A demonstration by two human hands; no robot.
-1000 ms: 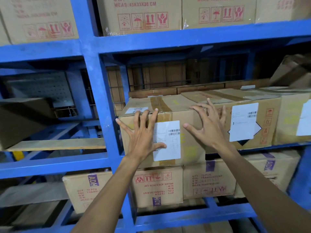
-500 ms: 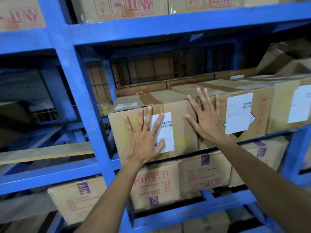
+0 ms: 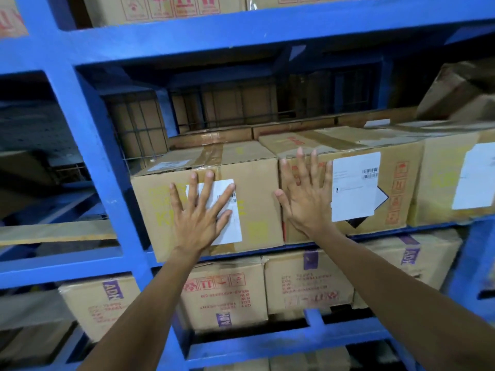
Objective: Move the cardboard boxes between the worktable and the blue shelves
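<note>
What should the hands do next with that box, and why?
Probably keep pushing the left box a little deeper. Its bottom front edge overhangs the blue shelf beam, and the left hand lies flat on its white label. The right hand is flat on the neighbouring box.

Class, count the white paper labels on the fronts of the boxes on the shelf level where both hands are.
3. One under the left hand on the leftmost box, one beside the right hand on the middle box, one at the frame's right edge. Others may be hidden.
</note>
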